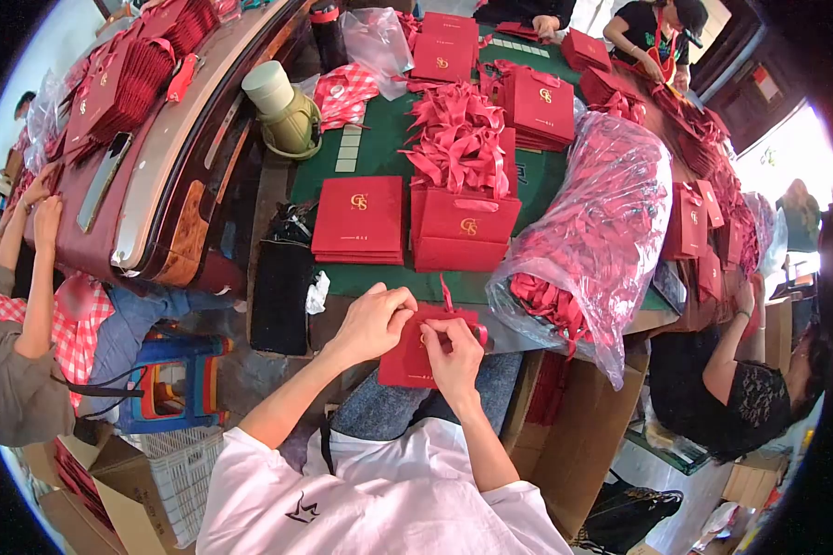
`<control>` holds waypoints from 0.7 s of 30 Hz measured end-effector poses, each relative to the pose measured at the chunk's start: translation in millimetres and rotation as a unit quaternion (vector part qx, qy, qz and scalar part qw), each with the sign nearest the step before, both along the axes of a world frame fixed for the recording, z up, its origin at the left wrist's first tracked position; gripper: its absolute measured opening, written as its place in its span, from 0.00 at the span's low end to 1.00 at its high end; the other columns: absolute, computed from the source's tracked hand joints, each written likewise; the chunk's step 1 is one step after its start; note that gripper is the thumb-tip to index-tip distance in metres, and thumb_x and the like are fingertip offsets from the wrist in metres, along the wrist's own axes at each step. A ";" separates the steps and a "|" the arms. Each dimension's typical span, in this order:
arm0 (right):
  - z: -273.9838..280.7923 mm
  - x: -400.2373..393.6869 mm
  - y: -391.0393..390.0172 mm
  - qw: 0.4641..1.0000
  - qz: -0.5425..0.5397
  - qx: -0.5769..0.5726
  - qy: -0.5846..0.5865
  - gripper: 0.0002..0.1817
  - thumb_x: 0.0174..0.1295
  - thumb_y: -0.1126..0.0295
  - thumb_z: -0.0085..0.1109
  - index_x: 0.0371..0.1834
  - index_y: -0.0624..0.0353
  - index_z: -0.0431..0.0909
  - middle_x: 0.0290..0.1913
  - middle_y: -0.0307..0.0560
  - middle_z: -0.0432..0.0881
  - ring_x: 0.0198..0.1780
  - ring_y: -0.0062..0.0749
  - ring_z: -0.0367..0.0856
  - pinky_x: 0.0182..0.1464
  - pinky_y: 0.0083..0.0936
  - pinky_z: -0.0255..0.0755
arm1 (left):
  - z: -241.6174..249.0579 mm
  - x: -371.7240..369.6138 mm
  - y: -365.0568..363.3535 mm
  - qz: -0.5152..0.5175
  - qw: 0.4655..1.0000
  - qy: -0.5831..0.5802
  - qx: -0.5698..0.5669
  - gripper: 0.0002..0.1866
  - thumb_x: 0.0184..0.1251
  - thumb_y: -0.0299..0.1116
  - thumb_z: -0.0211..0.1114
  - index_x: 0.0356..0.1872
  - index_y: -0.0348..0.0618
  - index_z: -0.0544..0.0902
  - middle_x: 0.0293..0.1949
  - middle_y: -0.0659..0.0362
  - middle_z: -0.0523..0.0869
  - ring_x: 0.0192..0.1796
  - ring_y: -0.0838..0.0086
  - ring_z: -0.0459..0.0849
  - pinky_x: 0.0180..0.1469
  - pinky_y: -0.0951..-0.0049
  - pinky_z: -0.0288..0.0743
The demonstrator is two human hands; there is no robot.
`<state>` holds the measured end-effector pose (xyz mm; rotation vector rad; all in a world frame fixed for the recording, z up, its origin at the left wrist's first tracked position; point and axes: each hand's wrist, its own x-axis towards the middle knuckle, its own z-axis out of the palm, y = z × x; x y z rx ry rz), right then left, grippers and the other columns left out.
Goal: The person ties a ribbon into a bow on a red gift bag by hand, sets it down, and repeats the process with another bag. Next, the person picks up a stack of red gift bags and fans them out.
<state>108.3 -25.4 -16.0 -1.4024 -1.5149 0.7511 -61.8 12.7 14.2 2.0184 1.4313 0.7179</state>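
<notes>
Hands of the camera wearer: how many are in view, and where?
2: the left hand by the upper left of the red bag, the right hand over its front. Neither hand is hidden.

Bright daylight glares at far right; fisheye distortion bends the edges.

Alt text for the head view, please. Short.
A person's left hand and right hand meet at a small red bag over their lap, beside a green-topped table. On it are stacked red bags, heaped red ribbons and a stuffed clear plastic sack; other people are nearby.
</notes>
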 end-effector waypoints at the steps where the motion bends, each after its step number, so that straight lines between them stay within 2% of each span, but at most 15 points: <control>1: 1.0 -0.5 -1.0 1.000 0.003 0.020 0.001 0.06 0.60 0.77 0.70 0.38 0.64 0.85 0.33 0.47 0.85 0.30 0.28 0.84 0.32 0.23 0.76 | -2.6 -2.3 1.6 -0.011 0.999 -0.019 -0.024 0.03 0.64 0.26 0.63 0.37 0.41 0.80 0.31 0.53 0.85 0.37 0.55 0.80 0.44 0.60 0.74; 3: 2.9 -2.0 -1.8 0.999 0.007 0.040 0.001 0.06 0.59 0.77 0.71 0.38 0.64 0.85 0.33 0.47 0.85 0.30 0.29 0.84 0.32 0.24 0.76 | -3.4 -3.2 1.8 -0.021 0.998 -0.039 -0.048 0.03 0.65 0.26 0.62 0.37 0.40 0.81 0.31 0.52 0.85 0.37 0.55 0.81 0.43 0.59 0.74; 5: 4.5 -3.6 -2.3 0.997 0.009 0.069 -0.011 0.06 0.57 0.77 0.71 0.35 0.62 0.82 0.33 0.49 0.84 0.31 0.40 0.83 0.33 0.31 0.75 | -0.3 -2.2 0.5 -0.014 0.998 -0.035 -0.055 0.03 0.66 0.27 0.61 0.38 0.40 0.81 0.30 0.51 0.84 0.37 0.55 0.81 0.42 0.58 0.75; 12: 9.8 -4.8 -7.4 0.997 0.002 0.069 -0.031 0.06 0.57 0.78 0.70 0.35 0.62 0.81 0.31 0.49 0.82 0.30 0.41 0.82 0.33 0.33 0.75 | 10.1 1.3 -5.7 0.004 0.997 -0.045 -0.057 0.04 0.66 0.28 0.62 0.38 0.40 0.82 0.28 0.50 0.83 0.37 0.55 0.81 0.42 0.57 0.74; 14: 9.7 -5.3 -7.9 0.997 -0.007 0.065 -0.033 0.06 0.58 0.78 0.70 0.35 0.64 0.82 0.32 0.48 0.83 0.29 0.34 0.84 0.32 0.28 0.78 | 14.5 2.1 -5.7 0.008 0.996 -0.033 -0.078 0.05 0.66 0.29 0.61 0.37 0.41 0.83 0.30 0.50 0.86 0.40 0.52 0.82 0.44 0.53 0.75; 15: 10.1 -5.2 -8.6 0.997 -0.008 0.065 -0.033 0.06 0.58 0.78 0.70 0.35 0.64 0.82 0.32 0.48 0.83 0.29 0.34 0.84 0.32 0.28 0.78 | 14.5 2.6 -6.7 0.007 0.996 -0.033 -0.078 0.05 0.66 0.29 0.61 0.37 0.41 0.83 0.30 0.50 0.86 0.40 0.52 0.82 0.44 0.53 0.75; 17: 11.7 -4.1 -10.8 0.996 -0.019 0.068 -0.057 0.06 0.58 0.78 0.71 0.35 0.63 0.82 0.32 0.48 0.83 0.29 0.36 0.84 0.32 0.28 0.78 | 13.9 4.4 -10.1 0.017 0.998 -0.027 -0.051 0.04 0.66 0.28 0.62 0.37 0.40 0.82 0.26 0.51 0.83 0.35 0.54 0.79 0.41 0.57 0.74; 21: 15.6 1.8 -11.4 0.990 -0.008 0.103 -0.094 0.06 0.57 0.78 0.71 0.34 0.63 0.81 0.32 0.48 0.83 0.30 0.37 0.84 0.33 0.29 0.78 | 18.2 7.4 -15.1 0.020 0.999 -0.026 -0.026 0.04 0.66 0.29 0.63 0.36 0.40 0.83 0.24 0.52 0.82 0.32 0.56 0.79 0.39 0.59 0.73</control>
